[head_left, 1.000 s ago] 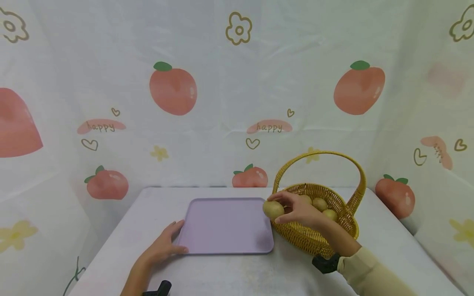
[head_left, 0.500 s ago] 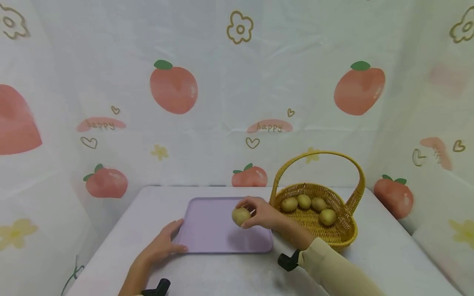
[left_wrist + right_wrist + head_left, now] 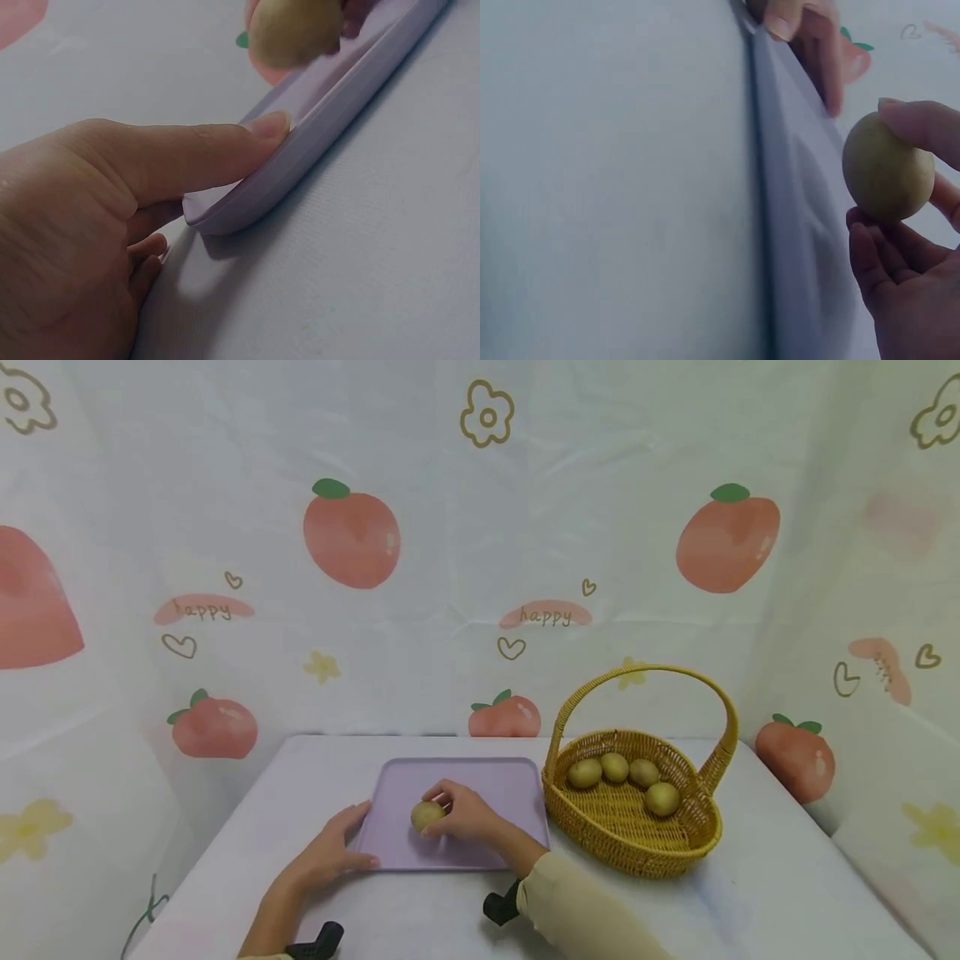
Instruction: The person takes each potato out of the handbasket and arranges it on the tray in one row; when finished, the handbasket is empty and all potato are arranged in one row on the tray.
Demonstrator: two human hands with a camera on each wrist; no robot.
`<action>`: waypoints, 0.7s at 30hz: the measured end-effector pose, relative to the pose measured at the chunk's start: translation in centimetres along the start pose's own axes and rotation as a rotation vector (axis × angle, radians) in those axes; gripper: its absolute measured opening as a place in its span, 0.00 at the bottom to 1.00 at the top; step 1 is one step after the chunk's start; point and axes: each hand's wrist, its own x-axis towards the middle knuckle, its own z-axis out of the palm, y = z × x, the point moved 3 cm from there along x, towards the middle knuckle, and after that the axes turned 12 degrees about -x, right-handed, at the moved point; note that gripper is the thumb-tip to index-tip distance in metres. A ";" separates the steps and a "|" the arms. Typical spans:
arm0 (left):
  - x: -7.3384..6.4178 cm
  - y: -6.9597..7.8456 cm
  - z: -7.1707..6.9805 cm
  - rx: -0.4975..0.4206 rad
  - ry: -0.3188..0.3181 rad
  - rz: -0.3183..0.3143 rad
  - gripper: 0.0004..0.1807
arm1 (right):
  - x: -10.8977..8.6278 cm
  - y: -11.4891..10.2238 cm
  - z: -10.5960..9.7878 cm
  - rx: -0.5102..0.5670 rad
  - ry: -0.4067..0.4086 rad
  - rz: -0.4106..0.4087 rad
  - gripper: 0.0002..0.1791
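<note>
My right hand holds a yellow-brown potato between thumb and fingers, close over the left part of a lilac tray. Seen from the right wrist, the potato is smooth and egg-shaped, with the thumb on one side and fingertips on the other. My left hand grips the tray's near left corner. In the left wrist view its thumb lies over the rim of the tray, and the other fingers reach round the outside, partly hidden.
Right of the tray stands a yellow wicker basket with a tall arched handle. Several potatoes lie in it towards the back. A white cloth covers the table, and a fruit-patterned curtain hangs behind and at both sides.
My right hand has carried the potato leftward from the basket's left rim, across the tray, and lower over its left part. The left hand has stayed on the tray's corner.
</note>
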 end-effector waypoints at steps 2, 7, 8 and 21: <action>0.0 0.0 -0.1 0.001 -0.002 0.022 0.55 | 0.5 -0.3 1.3 -0.024 0.014 0.005 0.25; 0.1 0.1 -0.1 -0.013 -0.016 0.029 0.54 | 1.2 -1.6 3.8 -0.049 0.077 0.013 0.25; 0.1 0.0 -0.1 -0.012 -0.020 0.024 0.54 | 1.4 -1.8 4.2 -0.045 0.094 0.018 0.25; 0.1 -0.1 -0.2 -0.036 -0.027 0.034 0.55 | 2.3 -2.9 6.9 -0.130 0.207 0.027 0.24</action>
